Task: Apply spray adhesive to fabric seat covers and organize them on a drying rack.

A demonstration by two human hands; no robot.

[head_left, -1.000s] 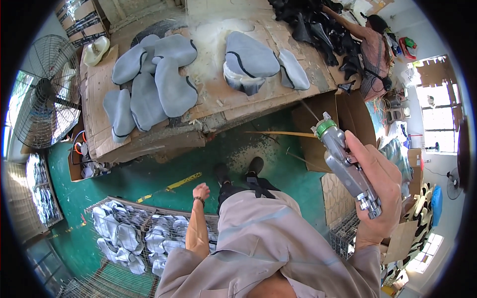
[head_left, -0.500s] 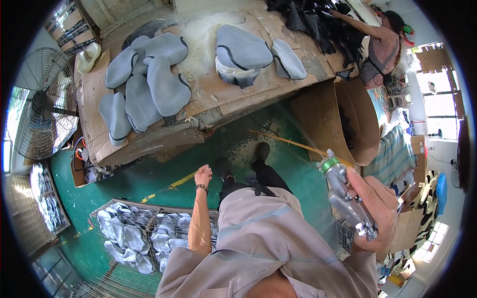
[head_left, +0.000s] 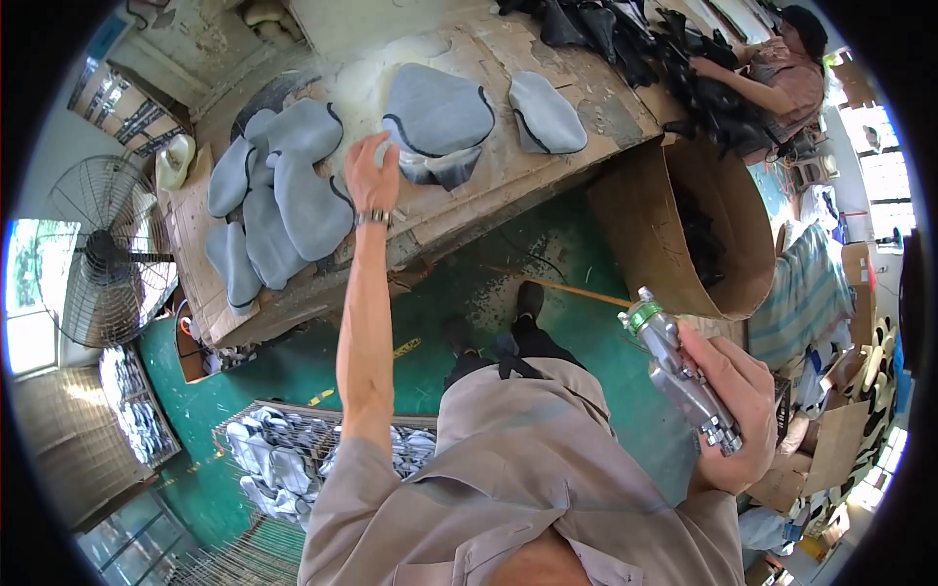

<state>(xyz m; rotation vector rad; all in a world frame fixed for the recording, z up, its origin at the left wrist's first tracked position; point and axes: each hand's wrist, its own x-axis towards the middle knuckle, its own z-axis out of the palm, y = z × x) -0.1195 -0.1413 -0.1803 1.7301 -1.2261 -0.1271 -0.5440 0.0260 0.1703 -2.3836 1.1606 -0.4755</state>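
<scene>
My right hand (head_left: 738, 415) grips a metal spray gun (head_left: 679, 376) with a green ring near its nozzle. My left hand (head_left: 372, 176) reaches over the worktable (head_left: 430, 217), fingers apart and nothing seen in them. Its fingertips are close to the left edge of a large grey, dark-edged shaped piece (head_left: 440, 105); whether they touch it I cannot tell. A dark and white form (head_left: 445, 168) shows under the front of that piece. To its right lies a smaller grey piece (head_left: 547, 112). Several similar pieces (head_left: 311, 200) overlap on the table's left side.
A wire rack (head_left: 278, 459) with more grey pieces stands at my lower left. A large fan (head_left: 103, 249) is at the far left. An open cardboard box (head_left: 625, 234) stands below the table's right end. Beyond it, a co-worker (head_left: 782, 88) handles black pieces (head_left: 703, 93).
My left hand has risen from beside my body and stretched forward over the table to the large grey piece. The spray gun stays in my right hand. The co-worker's arms have shifted.
</scene>
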